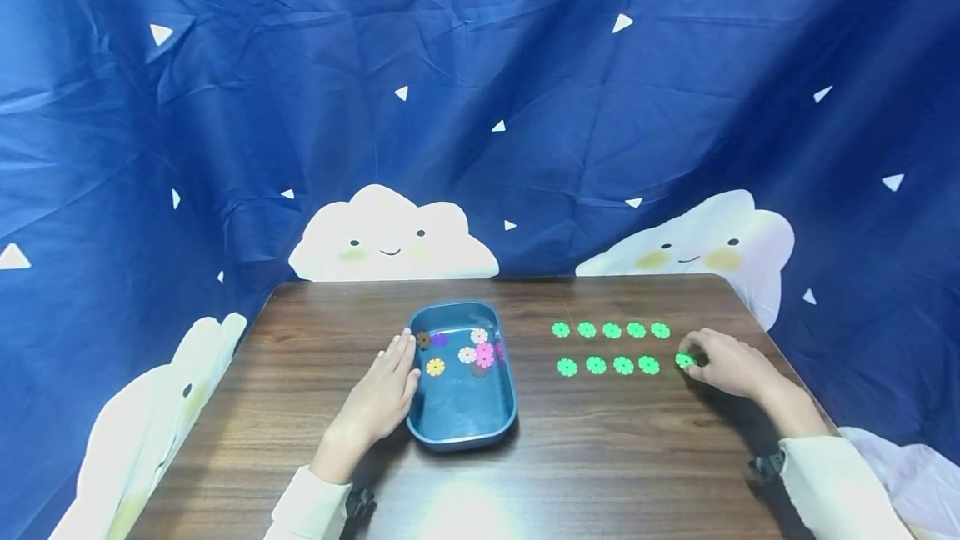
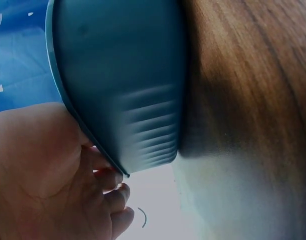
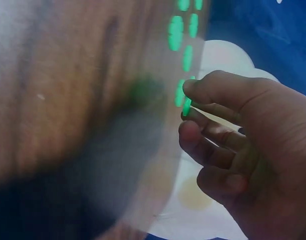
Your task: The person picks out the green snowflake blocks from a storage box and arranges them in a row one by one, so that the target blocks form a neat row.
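Observation:
My right hand (image 1: 731,362) pinches a green flower-shaped disc (image 1: 684,361) between thumb and fingertips, close over the table at the right end of the nearer row. In the right wrist view this disc (image 3: 187,106) shows edge-on at the fingertips. Several matching green discs (image 1: 623,365) lie flat in two rows to its left. My left hand (image 1: 381,390) rests along the left rim of a blue plastic bin (image 1: 461,442), fingers straight. The left wrist view shows the bin's ribbed outer wall (image 2: 123,90) with the palm (image 2: 38,165) against its rim.
Inside the bin lie a yellow disc (image 1: 435,367), a pink disc (image 1: 485,355), a purple disc (image 1: 439,340) and several white and brown ones. Everything stands on a dark wooden table (image 1: 600,457). A blue curtain (image 1: 525,65) with white clouds hangs behind the table.

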`<act>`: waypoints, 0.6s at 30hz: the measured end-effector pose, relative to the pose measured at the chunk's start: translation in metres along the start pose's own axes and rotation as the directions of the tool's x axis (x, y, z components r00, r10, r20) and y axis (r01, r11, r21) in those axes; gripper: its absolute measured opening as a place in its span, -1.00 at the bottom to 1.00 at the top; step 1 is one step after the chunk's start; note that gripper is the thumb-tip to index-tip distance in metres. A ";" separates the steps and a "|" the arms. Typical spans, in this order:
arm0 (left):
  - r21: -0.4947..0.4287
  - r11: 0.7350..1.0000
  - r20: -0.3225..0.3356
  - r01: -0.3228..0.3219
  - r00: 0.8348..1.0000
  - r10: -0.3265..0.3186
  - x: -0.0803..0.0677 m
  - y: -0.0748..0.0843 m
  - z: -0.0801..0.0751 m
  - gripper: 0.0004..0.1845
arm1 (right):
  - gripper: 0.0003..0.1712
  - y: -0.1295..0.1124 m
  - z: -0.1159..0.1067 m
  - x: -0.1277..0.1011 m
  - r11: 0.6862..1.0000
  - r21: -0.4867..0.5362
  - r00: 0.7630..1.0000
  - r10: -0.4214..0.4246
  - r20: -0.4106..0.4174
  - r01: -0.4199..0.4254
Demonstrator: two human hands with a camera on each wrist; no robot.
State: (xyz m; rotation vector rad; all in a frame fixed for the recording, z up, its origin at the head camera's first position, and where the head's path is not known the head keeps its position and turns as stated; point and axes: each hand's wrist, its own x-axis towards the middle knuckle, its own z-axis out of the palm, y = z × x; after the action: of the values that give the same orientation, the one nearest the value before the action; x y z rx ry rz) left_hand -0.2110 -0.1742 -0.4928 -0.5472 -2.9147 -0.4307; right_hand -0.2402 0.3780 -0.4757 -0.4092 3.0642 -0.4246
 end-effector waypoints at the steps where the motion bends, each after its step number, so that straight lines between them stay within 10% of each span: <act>1: -0.001 1.000 0.005 0.002 1.000 -0.002 0.000 0.000 0.000 -0.41 | -0.76 0.001 0.003 0.000 1.000 0.004 1.000 0.005 0.001 -0.005; 18: -0.010 1.000 0.039 0.018 0.999 -0.018 0.001 0.000 0.000 -0.39 | -0.70 0.006 0.023 0.000 0.999 0.016 0.999 0.036 -0.039 -0.036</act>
State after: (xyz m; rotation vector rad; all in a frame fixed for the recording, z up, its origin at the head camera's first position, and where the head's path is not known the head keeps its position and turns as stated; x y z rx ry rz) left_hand -0.2118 -0.1739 -0.4930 -0.5373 -2.9582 -0.4423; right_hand -0.2404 0.3777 -0.4994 -0.3489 3.0989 -0.4593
